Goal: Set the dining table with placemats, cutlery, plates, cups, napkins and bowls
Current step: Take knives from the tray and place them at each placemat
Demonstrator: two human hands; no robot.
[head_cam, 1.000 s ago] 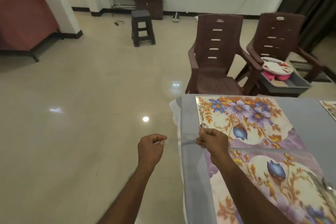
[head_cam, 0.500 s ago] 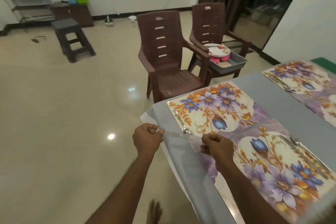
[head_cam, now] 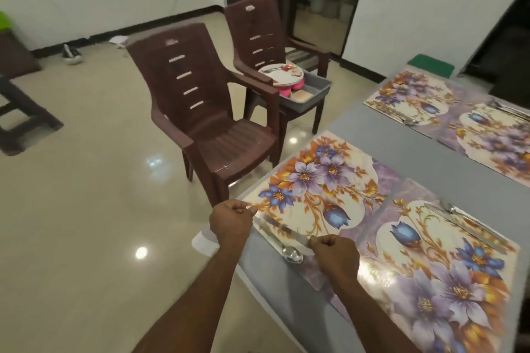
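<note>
Grey cloth covers the bench (head_cam: 424, 157), which stands on a glossy cream tile floor (head_cam: 86, 209). Two brown plastic chairs (head_cam: 206, 112) stand beside it; the far one carries a grey tray (head_cam: 315, 92) with a floral plate (head_cam: 282, 73) on top. Floral placemats (head_cam: 324, 189) in purple, blue and orange lie on the cloth. On the nearest one a slim silver knife (head_cam: 282, 229) lies flat, its long axis running from the bench edge at the left towards the right. The left hand (head_cam: 231, 223) and right hand (head_cam: 335, 255), both curled, each pinch one end of it. A spoon (head_cam: 284, 248) lies just beside it, bowl towards the person.
</note>
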